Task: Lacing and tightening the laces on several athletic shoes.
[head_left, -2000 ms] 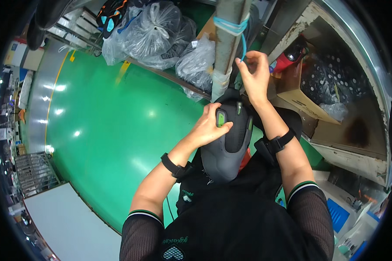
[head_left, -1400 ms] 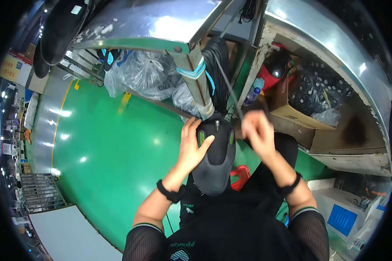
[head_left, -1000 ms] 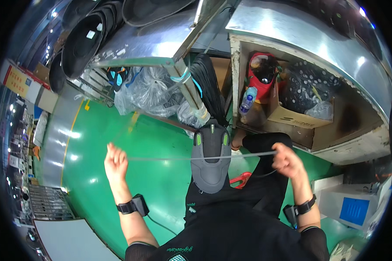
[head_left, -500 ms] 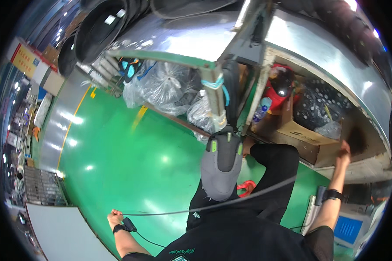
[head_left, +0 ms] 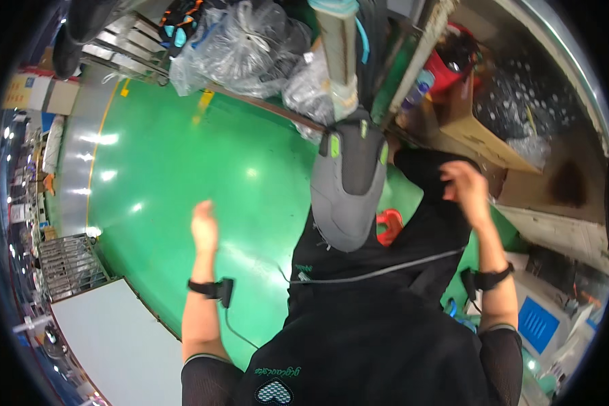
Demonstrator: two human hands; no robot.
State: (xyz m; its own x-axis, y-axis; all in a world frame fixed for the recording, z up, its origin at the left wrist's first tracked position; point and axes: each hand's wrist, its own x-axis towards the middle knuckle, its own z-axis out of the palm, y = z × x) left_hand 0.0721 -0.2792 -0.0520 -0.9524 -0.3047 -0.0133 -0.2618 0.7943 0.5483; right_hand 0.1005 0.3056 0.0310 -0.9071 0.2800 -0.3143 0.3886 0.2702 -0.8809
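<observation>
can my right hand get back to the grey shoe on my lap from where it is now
Probably yes. The right hand is raised just to the right of the grey shoe, with only the dark trouser leg between them. Nothing appears to block the way. Whether a cord runs from the shoe to that hand cannot be told.

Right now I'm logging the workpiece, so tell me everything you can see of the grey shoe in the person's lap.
The grey shoe is a sneaker upper, seemingly fabric, with a darker grey centre panel and small bright green tabs at either side near its far end. It stands toe-down on the lap, that far end by a taped post. A thin grey lace trails below it. Neither hand touches it.
</observation>
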